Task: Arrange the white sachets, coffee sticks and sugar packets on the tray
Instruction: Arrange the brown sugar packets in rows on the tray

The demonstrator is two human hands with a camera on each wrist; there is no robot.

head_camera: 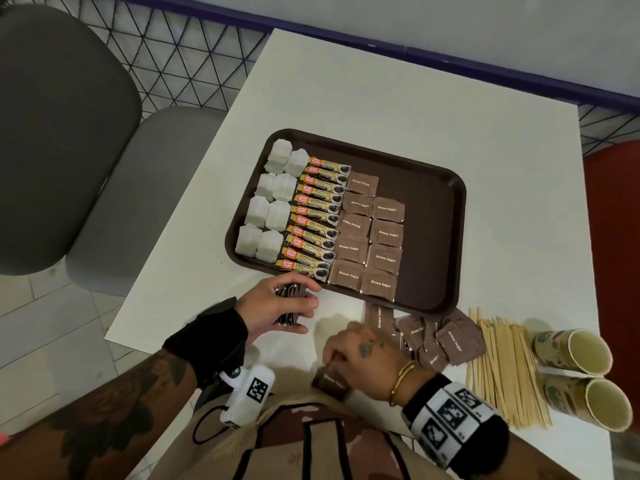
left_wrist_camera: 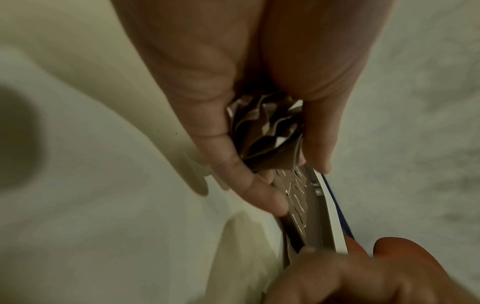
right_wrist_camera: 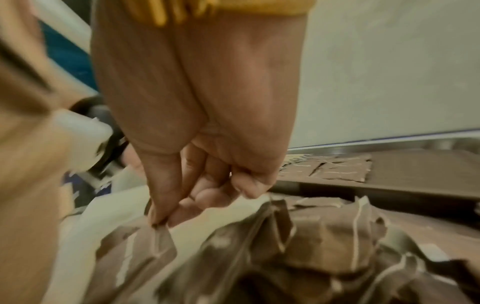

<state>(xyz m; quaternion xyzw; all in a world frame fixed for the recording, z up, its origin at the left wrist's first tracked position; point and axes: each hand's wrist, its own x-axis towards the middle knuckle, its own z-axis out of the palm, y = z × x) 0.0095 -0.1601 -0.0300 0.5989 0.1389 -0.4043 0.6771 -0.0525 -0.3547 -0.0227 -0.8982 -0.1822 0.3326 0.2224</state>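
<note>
Holding a small stack of brown sugar packets [head_camera: 290, 304] edge-up between curled fingers, the left hand [head_camera: 277, 308] waits just beside the tray [head_camera: 429, 209], while the right hand [head_camera: 360, 351] pinches one loose packet [head_camera: 329, 381] by its corner at the table's near edge. Such packets look light, thin and crumple-prone, best taken by an edge. On the tray lie, left to right, white sachets [head_camera: 268, 202], coffee sticks [head_camera: 317, 216] and laid sugar packets [head_camera: 370, 237].

Left forearm [head_camera: 114, 403] tattooed, black wrist strap [head_camera: 207, 334], white camera pod with square black marker [head_camera: 247, 393]. Right hand [head_camera: 367, 351] small tattoo, thin gold bangle [head_camera: 401, 379], black-and-white marker band [head_camera: 450, 415]. Tan camouflage-patterned shirt [head_camera: 311, 441].
</note>
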